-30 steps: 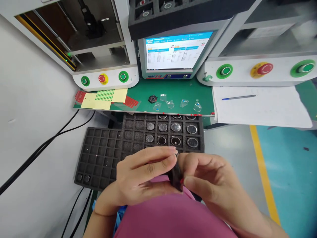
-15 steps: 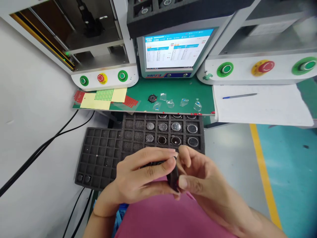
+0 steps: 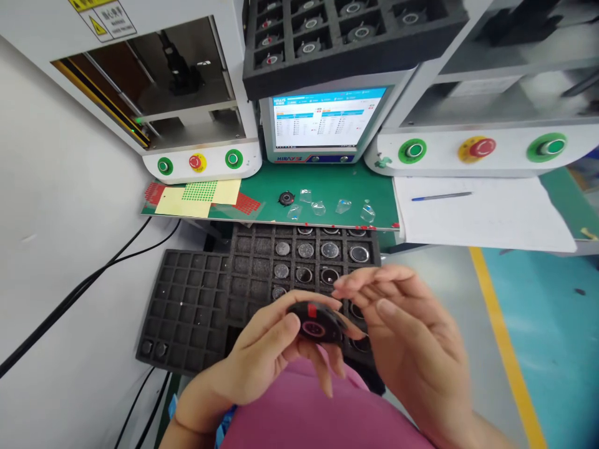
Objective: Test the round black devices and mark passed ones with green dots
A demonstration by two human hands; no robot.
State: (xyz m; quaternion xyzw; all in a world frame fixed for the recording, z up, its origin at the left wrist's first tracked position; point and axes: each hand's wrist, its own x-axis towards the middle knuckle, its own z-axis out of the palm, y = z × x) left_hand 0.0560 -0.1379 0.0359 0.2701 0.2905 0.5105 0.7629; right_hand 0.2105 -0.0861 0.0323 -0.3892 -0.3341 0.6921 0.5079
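Note:
A round black watch body [image 3: 318,325] with a red mark near its edge is pinched in my left hand [image 3: 266,349], its ringed back turned up toward the camera. Beside it on the right, my right hand [image 3: 416,337] is raised with its fingers apart and holds nothing. Beneath both hands lies a black foam tray [image 3: 255,267] with round watches in several compartments. Another dark watch body [image 3: 286,198] rests on the green table [image 3: 266,181] near small clear film pieces [image 3: 319,207].
A second foam tray [image 3: 187,293] lies at the left. Above the monitor [image 3: 327,121] sits a tray of watch bodies [image 3: 322,72]. White machines with buttons [image 3: 196,163] stand on both sides. Paper [image 3: 486,218] with a pen [image 3: 442,196] lies right; yellow sheets [image 3: 180,204] left.
My right hand has let go of the watch body and moved right, its fingers opening. My left hand has turned the watch body so its back shows. The camera view has shifted slightly.

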